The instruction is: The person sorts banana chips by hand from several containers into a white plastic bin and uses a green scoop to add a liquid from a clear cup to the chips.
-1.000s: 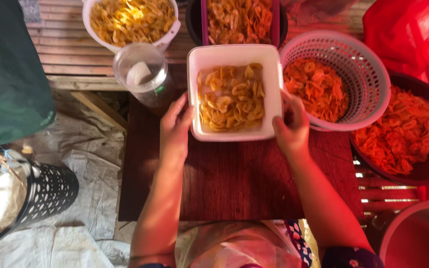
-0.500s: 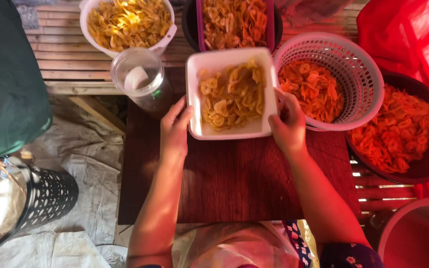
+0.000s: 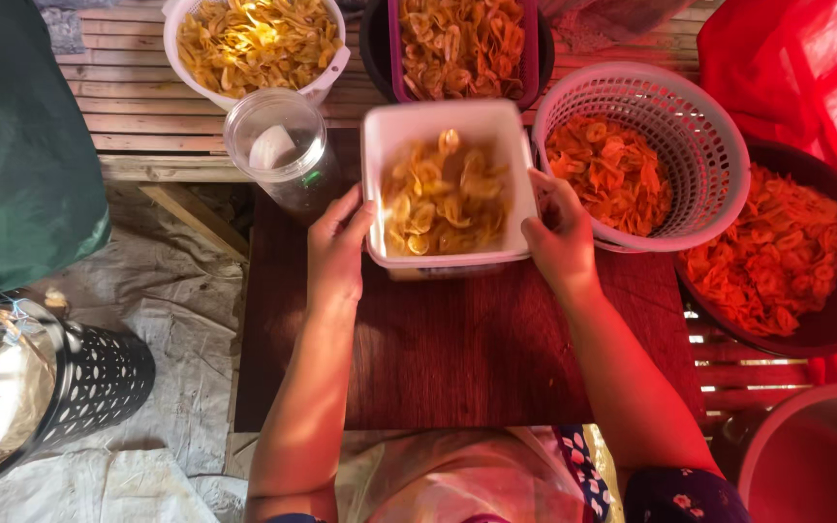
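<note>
The white square tub [image 3: 446, 189] is clasped on both sides: the left hand [image 3: 339, 250] is closed against its left wall, the right hand [image 3: 560, 237] against its right wall, each grip shut on the rim. The tub is held over the far edge of the dark wooden surface [image 3: 457, 349] and appears slightly raised (blur makes this hard to judge). It is judged roughly half filled with yellow chips [image 3: 438, 199], so room for more is left. Space is tight around it: the clear jar [image 3: 278, 145] stands just left, the white basket [image 3: 646, 155] of orange chips touches or nearly touches the right hand, and a purple tray [image 3: 462, 44] lies just beyond. Bare surface is left only toward the body.
</note>
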